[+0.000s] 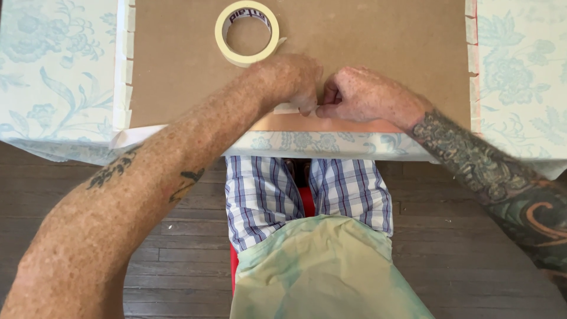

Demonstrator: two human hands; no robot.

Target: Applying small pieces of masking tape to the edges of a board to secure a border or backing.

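A brown cardboard sheet [366, 41] lies flat on the table. My left hand [292, 80] and my right hand [369, 94] meet at its near edge, fingers pinched together on a small pale strip of masking tape [287, 108] stuck at the edge. A roll of cream masking tape [247, 32] lies on the cardboard just beyond my left hand. Short pieces of tape run along the sheet's left edge [124, 71] and right edge [471, 59]. The fingertips hide most of the strip.
A light blue floral tablecloth [53, 71] covers the table on both sides of the sheet. The table's near edge [307, 145] sits above my lap in plaid shorts [260, 195]. Dark wooden floorboards [460, 260] lie below.
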